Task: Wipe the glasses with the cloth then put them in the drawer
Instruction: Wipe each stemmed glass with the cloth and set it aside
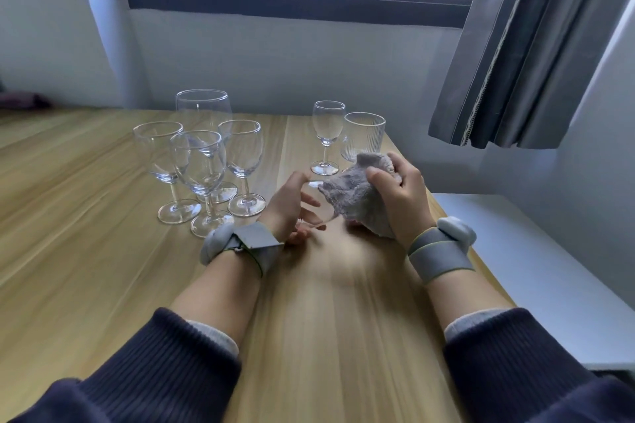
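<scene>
Wiping step underway, judged: right hand (398, 189) gripping grey cloth (357, 196), bunched over bowl of glass (314, 223) lying tilted btwn hands; left hand (292, 206) pinching its stem/foot, fingers curled. Next: rotating glass, then finding drawer, not in view. Four stemmed glasses (202, 161) waiting at 10 o'clock; wine glass (327, 134) and ribbed tumbler (364, 139) at 12. Wood-grain table (103, 251); window, grey curtain (522, 62) at 2.

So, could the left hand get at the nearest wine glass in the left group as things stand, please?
Probably not straight away: the left hand grips a glass being wiped with the cloth. The nearest wine glass stands just left of it, with nothing between.
</scene>
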### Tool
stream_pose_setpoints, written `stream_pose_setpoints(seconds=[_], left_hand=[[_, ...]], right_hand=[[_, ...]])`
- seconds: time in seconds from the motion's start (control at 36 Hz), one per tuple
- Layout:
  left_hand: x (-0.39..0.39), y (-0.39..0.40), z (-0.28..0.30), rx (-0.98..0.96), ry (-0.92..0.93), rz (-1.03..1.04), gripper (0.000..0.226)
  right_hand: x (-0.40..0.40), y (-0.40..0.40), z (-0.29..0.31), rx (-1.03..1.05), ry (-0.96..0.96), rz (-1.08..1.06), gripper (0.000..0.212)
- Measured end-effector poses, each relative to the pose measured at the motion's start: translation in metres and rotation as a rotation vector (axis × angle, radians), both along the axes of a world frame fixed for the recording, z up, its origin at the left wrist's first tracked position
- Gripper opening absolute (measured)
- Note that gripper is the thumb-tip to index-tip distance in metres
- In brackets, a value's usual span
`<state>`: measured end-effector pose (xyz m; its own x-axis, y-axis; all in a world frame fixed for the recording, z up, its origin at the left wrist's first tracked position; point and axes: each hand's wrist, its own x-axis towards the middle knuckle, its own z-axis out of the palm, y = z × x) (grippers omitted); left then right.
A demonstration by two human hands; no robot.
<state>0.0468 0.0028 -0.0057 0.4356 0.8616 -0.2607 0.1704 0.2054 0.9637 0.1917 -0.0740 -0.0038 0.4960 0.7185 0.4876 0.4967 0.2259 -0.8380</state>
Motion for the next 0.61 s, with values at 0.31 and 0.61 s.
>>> stream_pose_setpoints(seconds=[0.31, 0.61], left_hand=[[0.004, 0.004, -0.004, -0.047, -0.068, 0.058, 0.044], [0.008, 0.004, -0.01, 0.058, -0.156, 0.18, 0.043]], right_hand=[[0.006, 0.01, -0.007, 0.004, -0.368, -0.245, 0.063], [0.006, 0.008, -0.006, 0.189, -0.429, -0.395, 0.031]])
